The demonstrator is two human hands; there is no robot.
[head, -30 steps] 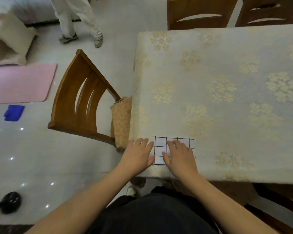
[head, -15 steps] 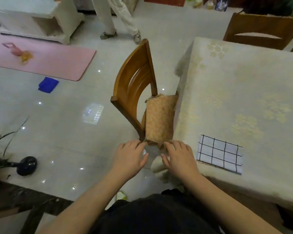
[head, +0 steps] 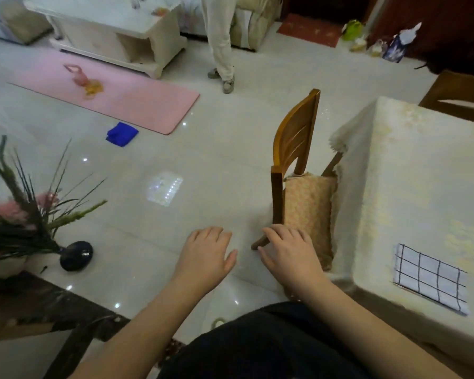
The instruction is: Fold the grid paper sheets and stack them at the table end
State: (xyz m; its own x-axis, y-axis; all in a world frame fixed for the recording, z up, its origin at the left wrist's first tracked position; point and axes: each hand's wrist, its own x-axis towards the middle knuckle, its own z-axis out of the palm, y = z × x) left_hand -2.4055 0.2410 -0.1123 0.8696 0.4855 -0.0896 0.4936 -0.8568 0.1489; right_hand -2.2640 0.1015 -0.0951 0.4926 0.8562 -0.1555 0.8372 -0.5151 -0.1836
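Note:
A folded white sheet of grid paper (head: pixel 429 278) with black lines lies flat near the corner of the table (head: pixel 411 187), which wears a cream floral cloth. My left hand (head: pixel 206 254) hovers over the floor, palm down, fingers apart, holding nothing. My right hand (head: pixel 288 250) is beside it, left of the table edge, also palm down with spread fingers and nothing in it. Both hands are off the table, well left of the paper.
A wooden chair (head: pixel 293 165) with a patterned cushion (head: pixel 308 212) stands against the table's left side. A plant in a dark vase (head: pixel 75 255) is at the left. On the floor lie a pink mat (head: pixel 115 97) and blue cloth (head: pixel 121 133). A person's legs (head: pixel 220 36) stand beyond.
Both hands have come off the grid paper and now hang left of the table. My view has swung left, so the paper sits at the right edge.

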